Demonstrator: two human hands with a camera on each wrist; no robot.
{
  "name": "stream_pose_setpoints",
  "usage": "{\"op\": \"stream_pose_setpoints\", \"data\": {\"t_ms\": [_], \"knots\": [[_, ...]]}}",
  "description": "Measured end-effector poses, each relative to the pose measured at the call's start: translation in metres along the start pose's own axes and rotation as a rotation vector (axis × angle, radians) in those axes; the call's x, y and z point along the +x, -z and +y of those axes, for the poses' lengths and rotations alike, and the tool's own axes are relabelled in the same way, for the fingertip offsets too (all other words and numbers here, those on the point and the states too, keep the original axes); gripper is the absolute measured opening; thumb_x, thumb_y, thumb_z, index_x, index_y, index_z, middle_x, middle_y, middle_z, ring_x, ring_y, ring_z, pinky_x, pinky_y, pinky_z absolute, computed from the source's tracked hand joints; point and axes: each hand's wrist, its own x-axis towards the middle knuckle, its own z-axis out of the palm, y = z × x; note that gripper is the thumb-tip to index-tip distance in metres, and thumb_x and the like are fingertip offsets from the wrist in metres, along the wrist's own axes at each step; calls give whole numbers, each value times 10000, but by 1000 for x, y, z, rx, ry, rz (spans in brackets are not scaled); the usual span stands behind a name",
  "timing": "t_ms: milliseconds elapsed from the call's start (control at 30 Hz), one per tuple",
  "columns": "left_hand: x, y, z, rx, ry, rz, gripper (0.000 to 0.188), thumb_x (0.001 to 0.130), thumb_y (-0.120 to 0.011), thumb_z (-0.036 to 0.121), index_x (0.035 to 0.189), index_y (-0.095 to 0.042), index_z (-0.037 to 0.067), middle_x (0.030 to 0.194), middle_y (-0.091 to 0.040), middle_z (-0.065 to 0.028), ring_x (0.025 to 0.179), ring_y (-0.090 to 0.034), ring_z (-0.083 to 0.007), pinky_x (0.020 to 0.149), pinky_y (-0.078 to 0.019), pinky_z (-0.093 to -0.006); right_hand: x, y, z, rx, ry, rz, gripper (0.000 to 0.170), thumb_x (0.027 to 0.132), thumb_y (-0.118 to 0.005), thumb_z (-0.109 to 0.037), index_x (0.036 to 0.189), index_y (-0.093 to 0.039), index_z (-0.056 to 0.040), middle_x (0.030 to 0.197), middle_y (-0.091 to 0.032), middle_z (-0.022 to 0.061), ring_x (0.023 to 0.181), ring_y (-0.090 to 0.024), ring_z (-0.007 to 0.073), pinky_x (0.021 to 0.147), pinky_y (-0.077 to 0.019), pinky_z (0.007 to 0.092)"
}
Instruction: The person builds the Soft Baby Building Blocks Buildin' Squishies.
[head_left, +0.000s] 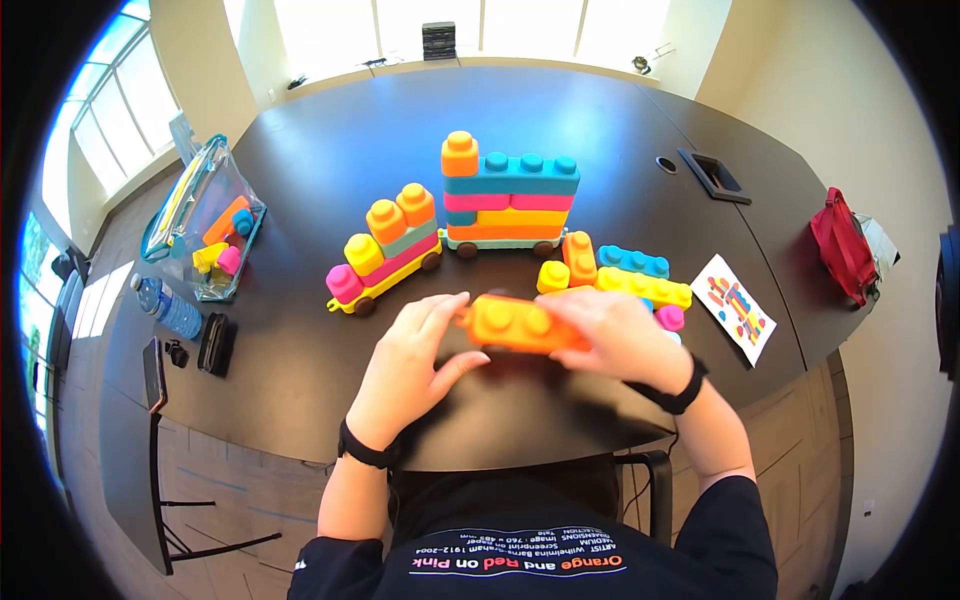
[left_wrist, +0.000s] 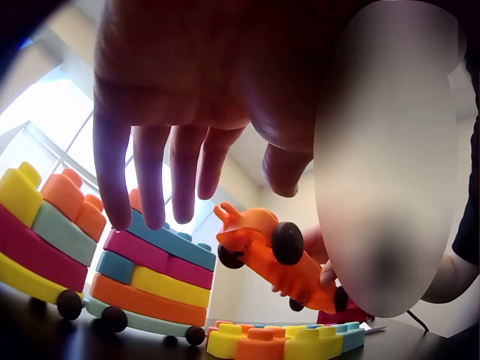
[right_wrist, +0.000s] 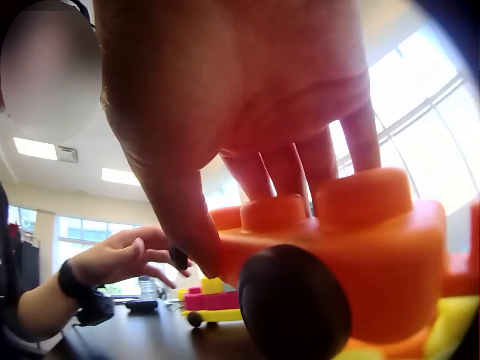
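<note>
My right hand [head_left: 625, 338] grips an orange toy train car base [head_left: 508, 322] by one end, thumb on its near side and fingers over the far side. The base has studs on top, dark wheels [left_wrist: 288, 243] and a hook [left_wrist: 223, 213] at its other end. In the left wrist view it is raised and tilted over the table. My left hand [head_left: 402, 362] is beside the hook end, fingers extended and thumb apart, holding nothing. Beyond stand a yellow-based car [head_left: 395, 272] stacked with blocks and a taller car [head_left: 510, 205] on a pale green base.
Loose blocks [head_left: 640, 285] lie right of the cars, beside a picture sheet [head_left: 735, 310]. At the left are a clear bag [head_left: 205, 225] with blocks, a water bottle [head_left: 170, 308] and a black case [head_left: 214, 344]. A red bag [head_left: 840, 250] rests near the right edge.
</note>
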Motion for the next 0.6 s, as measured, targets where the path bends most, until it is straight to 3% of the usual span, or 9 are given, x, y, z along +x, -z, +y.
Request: {"op": "stream_pose_setpoints", "data": {"t_ms": [100, 233, 333, 467, 600], "knots": [[-5, -1, 3, -24, 7, -176, 682, 826, -892, 281, 1397, -606, 42, 1378, -629, -170, 1266, -599, -382, 1058, -519, -449, 6, -19, -19, 12, -11, -137, 629, 791, -850, -262, 1359, -653, -77, 1123, -734, 122, 1057, -717, 310, 919, -569, 416], [-15, -14, -3, 17, 53, -389, 618, 795, -877, 226, 1332, -635, 39, 1324, -637, -154, 1218, -610, -378, 1045, -523, -447, 7, -45, -20, 40, -29, -245, 594, 797, -848, -255, 1335, -660, -88, 1139, -720, 93, 1072, -703, 303, 906, -559, 411], [-19, -22, -6, 78, 57, -432, 572, 808, -872, 240, 1294, -642, 43, 1284, -637, -108, 1183, -609, -340, 1016, -535, -436, 2, -57, -19, 35, -31, -241, 584, 806, -844, -241, 1337, -657, -85, 1172, -720, 99, 1101, -695, 310, 928, -554, 412], [-19, -26, -9, 64, 92, -441, 616, 773, -899, 247, 1297, -655, 34, 1308, -640, -141, 1208, -608, -369, 1053, -514, -443, -10, -54, -17, 108, -65, -180, 564, 818, -839, -190, 1336, -654, -66, 1221, -712, 118, 1139, -683, 329, 973, -546, 418], [-21, -18, -12, 29, 94, -389, 659, 738, -924, 270, 1292, -662, 29, 1295, -643, -137, 1199, -609, -369, 1049, -512, -434, -29, -33, -13, 165, -122, -2, 515, 824, -833, -94, 1308, -670, -28, 1244, -702, 135, 1154, -674, 349, 1012, -542, 424]]}}
